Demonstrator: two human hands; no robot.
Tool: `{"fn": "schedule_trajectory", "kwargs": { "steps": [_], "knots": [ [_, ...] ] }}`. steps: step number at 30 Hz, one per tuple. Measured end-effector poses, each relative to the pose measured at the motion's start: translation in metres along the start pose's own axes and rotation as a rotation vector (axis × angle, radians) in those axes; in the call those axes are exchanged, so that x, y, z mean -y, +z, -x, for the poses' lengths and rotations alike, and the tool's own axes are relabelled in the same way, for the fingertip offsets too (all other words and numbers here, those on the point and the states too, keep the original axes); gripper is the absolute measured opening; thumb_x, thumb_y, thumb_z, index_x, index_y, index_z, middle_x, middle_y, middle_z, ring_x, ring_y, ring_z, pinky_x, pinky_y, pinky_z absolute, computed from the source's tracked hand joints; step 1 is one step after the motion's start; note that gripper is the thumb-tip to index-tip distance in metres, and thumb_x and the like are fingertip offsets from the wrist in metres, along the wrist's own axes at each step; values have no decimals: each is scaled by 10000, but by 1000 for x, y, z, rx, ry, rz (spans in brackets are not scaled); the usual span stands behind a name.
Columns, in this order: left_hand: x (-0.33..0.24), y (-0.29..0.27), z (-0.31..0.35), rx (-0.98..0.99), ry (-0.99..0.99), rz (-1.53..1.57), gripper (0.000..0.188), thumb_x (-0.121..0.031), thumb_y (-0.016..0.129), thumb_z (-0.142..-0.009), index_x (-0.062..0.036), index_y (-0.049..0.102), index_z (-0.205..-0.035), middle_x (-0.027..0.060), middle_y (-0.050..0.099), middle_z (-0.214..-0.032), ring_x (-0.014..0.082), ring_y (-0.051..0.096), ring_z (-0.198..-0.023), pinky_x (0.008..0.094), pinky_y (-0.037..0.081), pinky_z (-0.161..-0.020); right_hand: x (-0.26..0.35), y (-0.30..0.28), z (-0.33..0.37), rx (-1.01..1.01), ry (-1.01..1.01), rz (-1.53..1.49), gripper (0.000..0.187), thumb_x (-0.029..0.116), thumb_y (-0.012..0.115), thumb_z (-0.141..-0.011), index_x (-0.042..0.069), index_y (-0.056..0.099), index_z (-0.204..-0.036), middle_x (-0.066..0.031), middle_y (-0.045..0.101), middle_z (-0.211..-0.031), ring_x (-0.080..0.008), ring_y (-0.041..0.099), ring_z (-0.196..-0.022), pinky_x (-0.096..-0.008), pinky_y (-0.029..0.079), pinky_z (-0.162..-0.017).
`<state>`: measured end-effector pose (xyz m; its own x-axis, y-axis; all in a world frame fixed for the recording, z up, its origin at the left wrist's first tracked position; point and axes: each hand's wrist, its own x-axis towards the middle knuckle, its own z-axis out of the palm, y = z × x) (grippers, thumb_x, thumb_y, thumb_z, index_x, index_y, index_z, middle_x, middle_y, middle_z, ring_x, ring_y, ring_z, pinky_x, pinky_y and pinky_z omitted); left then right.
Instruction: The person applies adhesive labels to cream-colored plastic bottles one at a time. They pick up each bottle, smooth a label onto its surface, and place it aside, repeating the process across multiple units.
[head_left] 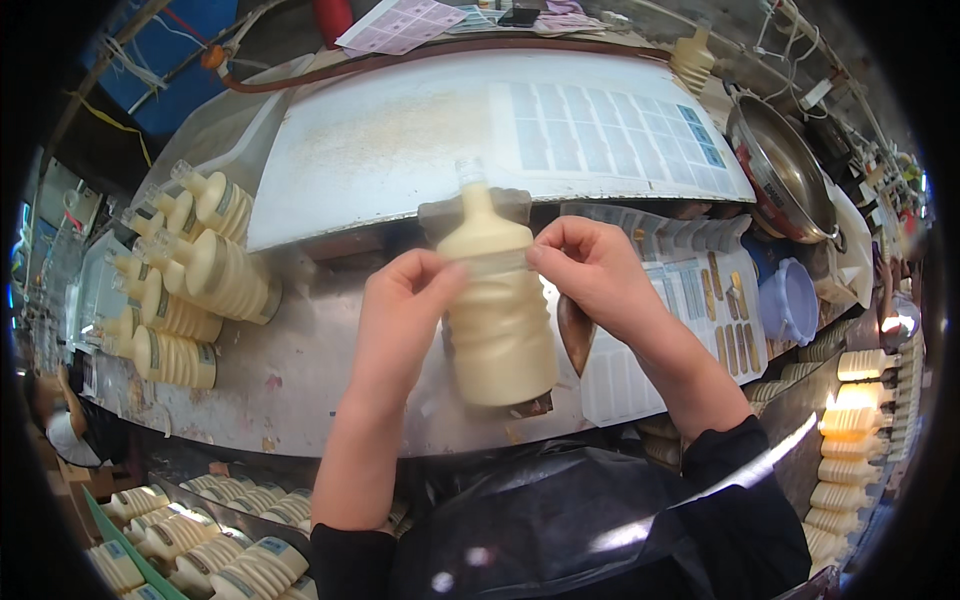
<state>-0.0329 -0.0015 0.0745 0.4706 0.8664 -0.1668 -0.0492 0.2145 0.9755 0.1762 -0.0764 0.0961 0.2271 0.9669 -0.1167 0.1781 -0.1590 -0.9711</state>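
A cream-coloured ribbed bottle [500,345] with a clear neck lies in front of me, neck pointing away, on a dark block-like support [512,206]. Across its shoulder runs a thin translucent decal strip [495,264]. My left hand [405,305] pinches the strip's left end between thumb and forefinger. At the other end, my right hand [592,268] pinches it the same way, against the bottle's side. A brown pointed scraper-like piece [575,335] juts out below my right palm; how it is held is hidden.
Several similar bottles [205,275] lie stacked at the left of the metal table. A white board [400,120] bears a decal sheet [600,130]. Rightward are a sheet with gold strips [735,310], a purple basin [790,302] and a metal pan [785,165]. More bottles [850,440] fill racks lower down.
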Motion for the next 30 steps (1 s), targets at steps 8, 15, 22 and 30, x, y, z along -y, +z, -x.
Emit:
{"fn": "schedule_trajectory", "kwargs": {
  "steps": [8,15,22,30],
  "knots": [
    [33,-5,-23,-147,64,18,161,-132,726,-936,-12,682,-1034,4,664,-918,66,586,-850,227,479,-767,-17,7,-22,-17,33,49,109,107,665,-941,24,652,-871,48,633,-804,-7,550,-736,-193,440,-651],
    [44,2,-23,-204,-20,303,251,-90,691,-971,-12,624,-1199,43,646,-1071,96,593,-967,253,504,-863,-20,6,-24,-6,47,17,93,97,668,-944,40,660,-871,63,625,-800,7,531,-721,-179,418,-635],
    [51,15,-22,-200,10,411,324,-79,706,-972,-9,587,-1265,60,632,-1115,123,606,-1007,274,520,-908,-23,3,-24,7,34,-62,96,101,674,-952,42,668,-877,65,629,-809,4,531,-725,-177,418,-636],
    [52,15,-21,-196,7,460,337,-75,699,-971,-3,578,-1278,79,629,-1164,135,607,-1047,290,520,-935,-25,0,-26,6,44,-65,96,94,673,-950,32,671,-877,57,643,-820,-1,550,-739,-182,439,-651]
  ]
}}
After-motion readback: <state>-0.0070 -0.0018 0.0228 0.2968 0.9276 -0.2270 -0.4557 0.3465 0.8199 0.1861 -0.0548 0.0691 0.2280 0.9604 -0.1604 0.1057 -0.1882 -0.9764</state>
